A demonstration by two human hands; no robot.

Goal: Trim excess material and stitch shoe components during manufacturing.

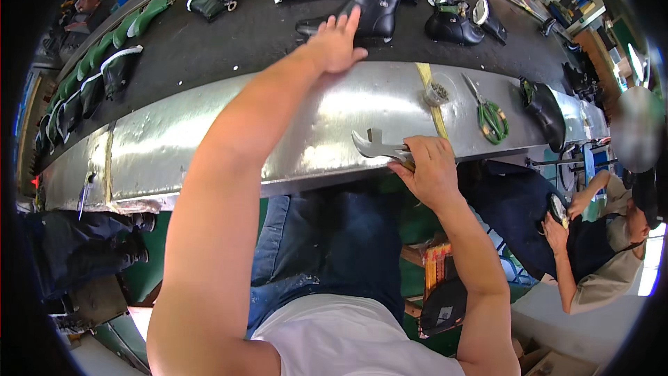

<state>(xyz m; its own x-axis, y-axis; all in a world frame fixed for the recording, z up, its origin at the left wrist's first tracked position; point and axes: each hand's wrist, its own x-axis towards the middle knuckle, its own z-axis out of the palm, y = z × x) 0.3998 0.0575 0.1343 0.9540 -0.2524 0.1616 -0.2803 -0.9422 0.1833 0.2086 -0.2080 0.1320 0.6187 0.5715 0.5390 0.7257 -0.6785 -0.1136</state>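
Splaying at a glossy black boot (379,14), the left hand (335,45) is beyond the right hand (431,166), which clasps curved silver metal pincers (374,146).

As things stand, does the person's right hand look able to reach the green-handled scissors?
Probably yes: the scissors lie on the metal ledge near the right hand, with no object visible between them. However, that hand grips a metal tool, which might hinder picking them up.
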